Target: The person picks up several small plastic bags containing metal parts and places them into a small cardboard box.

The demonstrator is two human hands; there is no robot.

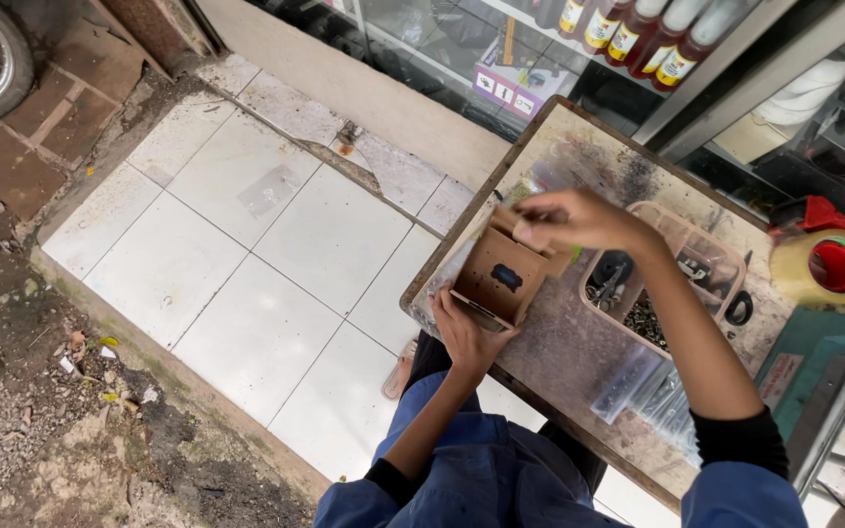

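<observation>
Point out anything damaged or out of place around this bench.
The floor tile by the wall is cracked, with a corner broken away and debris there. The benchtop is heavily stained and worn. The cardboard box, held between the left hand and right hand, looks intact.

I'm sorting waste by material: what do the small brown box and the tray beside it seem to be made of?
The small box looks like plain brown cardboard: matte surface, folded flaps, a thin raw edge. The tray seems to be clear pinkish plastic, since its contents show through its wall and the rim is rounded. Both hands, left and right, touch the box.
</observation>
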